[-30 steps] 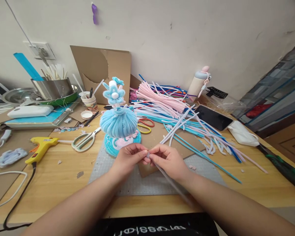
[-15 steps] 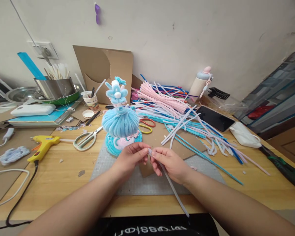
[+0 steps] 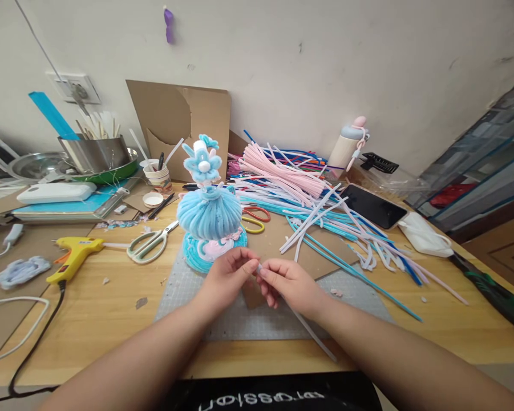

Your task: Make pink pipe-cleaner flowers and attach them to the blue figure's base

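Between its fingertips my left hand (image 3: 230, 275) pinches the end of a pale lilac-white pipe cleaner (image 3: 314, 334). My right hand (image 3: 293, 283) grips the same pipe cleaner just beside it, and the long tail hangs out below that palm toward the table's front edge. The fingers largely hide the worked end. Just behind my left hand stands a fluffy blue pipe-cleaner figure (image 3: 209, 214) with a flower (image 3: 203, 165) on top, set on a round blue and pink base (image 3: 192, 256). Under both hands lies a grey cutting mat (image 3: 188, 311).
Scissors (image 3: 148, 245) and a yellow glue gun (image 3: 75, 257) lie to the left. Pink, white and blue pipe cleaners (image 3: 282, 171) are heaped at the back, partly over cardboard (image 3: 267, 242). A phone (image 3: 374, 206) and a bottle (image 3: 346, 145) are at the right.
The pipe cleaner's tail has swung right and now shows less below my right hand. Both hands stay close together in nearly the same place.
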